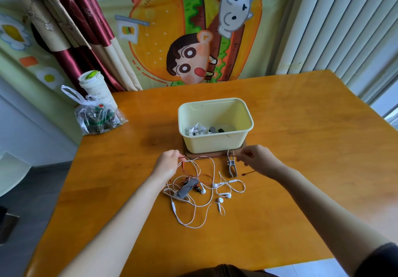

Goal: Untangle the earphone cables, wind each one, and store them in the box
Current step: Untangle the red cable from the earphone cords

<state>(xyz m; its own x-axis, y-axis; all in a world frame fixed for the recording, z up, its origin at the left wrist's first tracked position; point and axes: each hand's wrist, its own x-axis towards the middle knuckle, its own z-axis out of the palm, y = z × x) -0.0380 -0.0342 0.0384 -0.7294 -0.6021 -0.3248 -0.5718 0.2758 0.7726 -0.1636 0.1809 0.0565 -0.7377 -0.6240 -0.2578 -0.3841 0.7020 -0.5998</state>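
Observation:
A thin red earphone cable [206,158] is stretched taut just in front of the pale yellow box [215,143]. My left hand [167,163] grips its left end and my right hand [257,161] pinches its right end. The rest of the red cable hangs down into a tangle with white earphone cables [200,205] on the table, around a grey strap [187,188]. Inside the box lie a wound white earphone [195,130] and dark items [215,130].
A metal clip [231,166] lies right of the tangle, below the box. The box stands on a brown mat [193,155]. A plastic bag [97,117] and a paper cup [94,87] sit at the table's far left corner. A cartoon cloth hangs behind.

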